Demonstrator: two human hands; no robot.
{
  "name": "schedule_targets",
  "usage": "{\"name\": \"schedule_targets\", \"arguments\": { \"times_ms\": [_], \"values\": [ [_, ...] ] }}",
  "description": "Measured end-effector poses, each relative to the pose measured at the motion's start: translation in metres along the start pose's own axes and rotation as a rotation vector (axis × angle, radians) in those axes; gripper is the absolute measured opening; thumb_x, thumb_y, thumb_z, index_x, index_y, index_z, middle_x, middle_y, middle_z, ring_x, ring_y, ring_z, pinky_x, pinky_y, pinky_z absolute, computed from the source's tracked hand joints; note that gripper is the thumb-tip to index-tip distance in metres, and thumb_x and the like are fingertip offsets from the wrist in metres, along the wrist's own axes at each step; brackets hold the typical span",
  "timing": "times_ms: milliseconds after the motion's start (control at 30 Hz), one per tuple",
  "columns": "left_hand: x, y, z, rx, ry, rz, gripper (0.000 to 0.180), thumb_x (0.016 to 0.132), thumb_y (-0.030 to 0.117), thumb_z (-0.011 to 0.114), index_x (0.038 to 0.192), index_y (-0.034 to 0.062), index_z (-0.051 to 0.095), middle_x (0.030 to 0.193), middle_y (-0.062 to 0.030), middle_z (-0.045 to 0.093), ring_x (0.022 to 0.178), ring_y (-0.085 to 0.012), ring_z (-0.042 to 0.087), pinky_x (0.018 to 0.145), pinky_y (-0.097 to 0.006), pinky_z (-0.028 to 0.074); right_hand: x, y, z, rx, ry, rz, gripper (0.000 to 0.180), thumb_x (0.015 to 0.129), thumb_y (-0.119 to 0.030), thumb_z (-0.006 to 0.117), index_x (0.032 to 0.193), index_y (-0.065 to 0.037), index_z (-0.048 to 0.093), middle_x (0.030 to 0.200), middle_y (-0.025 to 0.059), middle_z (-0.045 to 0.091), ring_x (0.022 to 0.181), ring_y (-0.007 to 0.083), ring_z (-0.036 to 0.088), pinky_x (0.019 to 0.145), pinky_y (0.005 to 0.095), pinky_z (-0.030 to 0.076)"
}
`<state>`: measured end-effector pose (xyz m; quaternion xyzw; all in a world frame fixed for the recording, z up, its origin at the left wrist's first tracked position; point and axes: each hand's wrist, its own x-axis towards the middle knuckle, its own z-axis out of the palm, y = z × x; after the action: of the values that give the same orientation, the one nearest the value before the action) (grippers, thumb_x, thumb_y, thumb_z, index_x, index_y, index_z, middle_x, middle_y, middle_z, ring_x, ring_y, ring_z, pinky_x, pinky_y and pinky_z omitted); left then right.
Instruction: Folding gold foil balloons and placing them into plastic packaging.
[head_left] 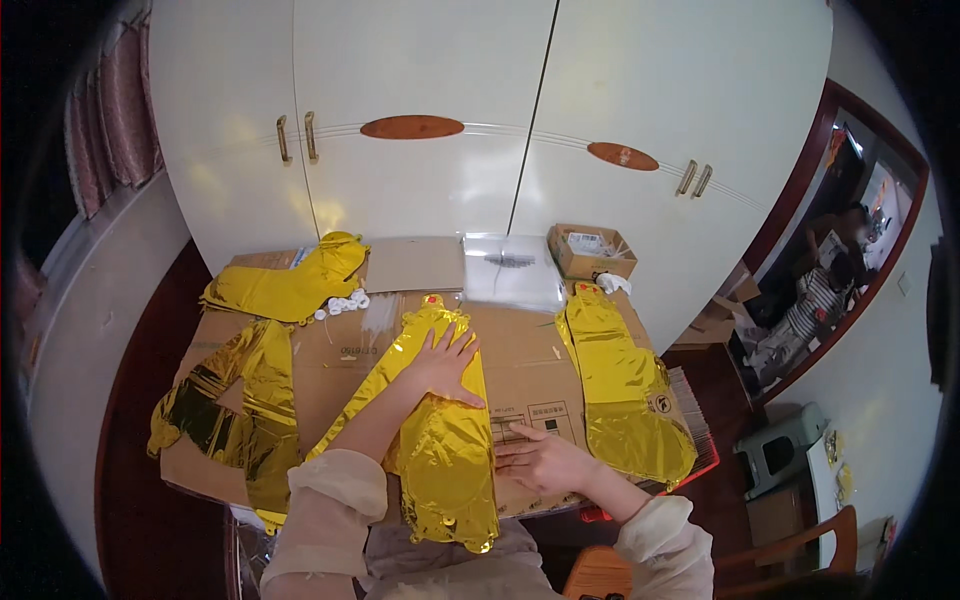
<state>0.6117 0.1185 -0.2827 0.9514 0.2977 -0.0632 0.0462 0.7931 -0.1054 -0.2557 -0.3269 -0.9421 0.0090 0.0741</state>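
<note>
A flat, uninflated gold foil balloon [447, 470] lies lengthwise in front of me, its near end reaching the edge of the cardboard-covered table [535, 350]. My left hand [440, 368] rests on its upper part with the fingers spread. Beside the balloon's right edge, my right hand [545, 462] lies on the cardboard, fingers stretched out and pointing left; it holds nothing. To the left is an angular gold foil balloon [268, 400] with an opening in its middle. More gold foil balloons [290, 285] are stacked at the far left, and another pile of gold foil balloons [628, 395] lies at the right.
Small white rolls [343, 304] sit by the far-left stack. Clear plastic bags [512, 272] and an open cardboard box [590, 252] line the back, against white cabinets [420, 60]. A grey stool [778, 452] and a wooden chair [800, 550] stand at right. Beyond a doorway are people [815, 300].
</note>
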Motion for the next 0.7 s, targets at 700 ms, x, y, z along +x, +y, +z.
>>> {"name": "schedule_targets", "arguments": {
  "times_ms": [700],
  "values": [
    [0.009,0.001,-0.006,0.028,0.04,-0.014,0.113,0.074,0.086,0.04,0.151,0.0059,0.021,0.159,-0.0104,0.016,0.147,-0.0347,0.006,0.114,-0.063,0.005,0.029,-0.013,0.041,-0.014,0.348,0.48,0.032,0.087,-0.027,0.063,0.11,-0.005,0.069,0.118,0.0047,0.064,0.122,0.0211,0.051,0.11,0.0449,0.033]
  ]
}}
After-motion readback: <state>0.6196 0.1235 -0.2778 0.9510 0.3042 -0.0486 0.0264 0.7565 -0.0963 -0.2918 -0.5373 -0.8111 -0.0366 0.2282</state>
